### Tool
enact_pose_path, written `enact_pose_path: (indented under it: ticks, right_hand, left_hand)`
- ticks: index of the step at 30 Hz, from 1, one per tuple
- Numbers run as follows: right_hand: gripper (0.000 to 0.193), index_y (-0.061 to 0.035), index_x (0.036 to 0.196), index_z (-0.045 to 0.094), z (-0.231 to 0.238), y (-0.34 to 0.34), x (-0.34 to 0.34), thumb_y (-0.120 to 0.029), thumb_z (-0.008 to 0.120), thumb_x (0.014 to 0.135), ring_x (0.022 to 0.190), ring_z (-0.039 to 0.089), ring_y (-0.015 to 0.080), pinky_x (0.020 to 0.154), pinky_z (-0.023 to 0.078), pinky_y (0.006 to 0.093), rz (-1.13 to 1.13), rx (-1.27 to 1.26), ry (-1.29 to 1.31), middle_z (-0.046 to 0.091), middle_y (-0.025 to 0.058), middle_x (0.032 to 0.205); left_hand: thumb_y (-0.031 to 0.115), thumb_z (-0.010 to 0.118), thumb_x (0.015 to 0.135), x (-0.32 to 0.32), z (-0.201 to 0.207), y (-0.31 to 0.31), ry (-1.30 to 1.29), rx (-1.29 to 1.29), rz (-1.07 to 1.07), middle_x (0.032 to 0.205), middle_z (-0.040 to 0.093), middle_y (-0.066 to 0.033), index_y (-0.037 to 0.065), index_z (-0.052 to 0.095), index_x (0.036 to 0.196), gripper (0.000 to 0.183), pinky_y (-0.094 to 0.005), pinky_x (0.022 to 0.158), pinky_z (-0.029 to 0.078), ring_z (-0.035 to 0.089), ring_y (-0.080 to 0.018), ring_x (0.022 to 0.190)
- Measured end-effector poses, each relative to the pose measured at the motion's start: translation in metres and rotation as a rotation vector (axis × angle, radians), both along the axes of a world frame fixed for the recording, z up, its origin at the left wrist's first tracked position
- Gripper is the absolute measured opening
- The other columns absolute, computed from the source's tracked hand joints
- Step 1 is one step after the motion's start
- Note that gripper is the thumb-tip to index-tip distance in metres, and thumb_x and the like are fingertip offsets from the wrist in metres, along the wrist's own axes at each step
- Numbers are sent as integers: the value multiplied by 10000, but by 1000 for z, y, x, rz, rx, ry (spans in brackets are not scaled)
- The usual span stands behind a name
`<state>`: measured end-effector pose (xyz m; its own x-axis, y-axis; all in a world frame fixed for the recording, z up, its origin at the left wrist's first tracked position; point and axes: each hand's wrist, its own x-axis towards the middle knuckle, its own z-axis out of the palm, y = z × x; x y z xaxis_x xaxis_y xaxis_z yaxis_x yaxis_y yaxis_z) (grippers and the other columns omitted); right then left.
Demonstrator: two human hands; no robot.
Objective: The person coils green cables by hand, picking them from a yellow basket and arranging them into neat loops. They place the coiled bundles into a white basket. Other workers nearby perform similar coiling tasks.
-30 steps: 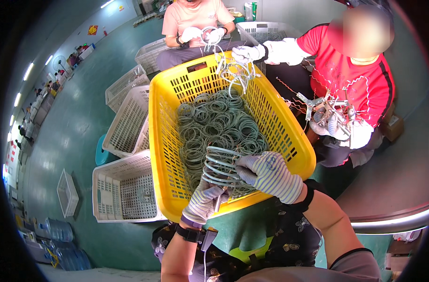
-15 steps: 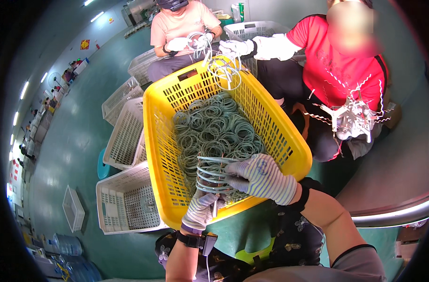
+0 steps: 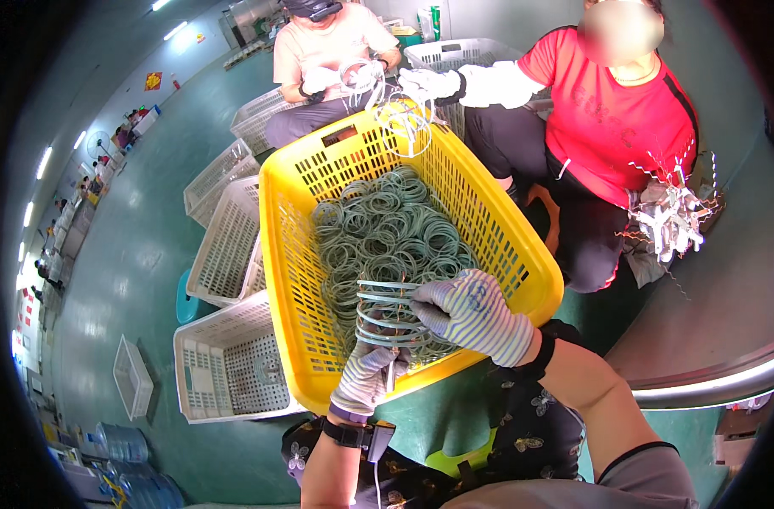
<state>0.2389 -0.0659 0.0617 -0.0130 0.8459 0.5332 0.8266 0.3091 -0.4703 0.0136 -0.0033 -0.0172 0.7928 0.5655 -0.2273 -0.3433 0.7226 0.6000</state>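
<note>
My gloved left hand [image 3: 363,380] is closed around the white stem at the bottom of a rack of pale rings [image 3: 385,316]. The rings sit one above another with gaps, and thin copper-coloured wires show at the rack. My right hand [image 3: 473,316], in a striped glove, has its fingers pinched together at the right edge of the upper rings; the fingertips partly hide what they grip. Both hands are over the near end of a yellow crate [image 3: 298,356], which holds a heap of loose grey-green rings [image 3: 395,225].
White crates [image 3: 226,254] stand along the left side, with a shallow white tray [image 3: 132,377] on the floor. Across the yellow crate, a person in pink [image 3: 336,47] handles white rings. Another in red [image 3: 611,119] holds a bundle of white wired parts [image 3: 671,216].
My right hand has shifted slightly, its fingers drawn closer together at the rings. The person in red has moved the wired bundle rightward. My left hand stays nearly still.
</note>
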Motion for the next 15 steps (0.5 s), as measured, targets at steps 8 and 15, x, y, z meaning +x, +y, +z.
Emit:
enact_pose_path:
  ticks: [8,15]
  right_hand:
    - [246,-107,992,686,7,-9,-7,-337,631,925,737,690,316,641,528,417,181,-215,7,703,107,840]
    - [228,-84,1012,715,-3,-4,-12,-283,663,914,707,696,320,641,549,414,147,-210,4,707,124,792]
  left_hand:
    - [8,753,821,-2,-6,2,-67,-28,18,1213,602,-86,154,417,1467,743,-288,740,557,627,-204,917]
    - [35,764,818,-3,-6,1,-41,-27,21,1201,609,-93,170,387,1482,775,-293,713,559,636,-206,904]
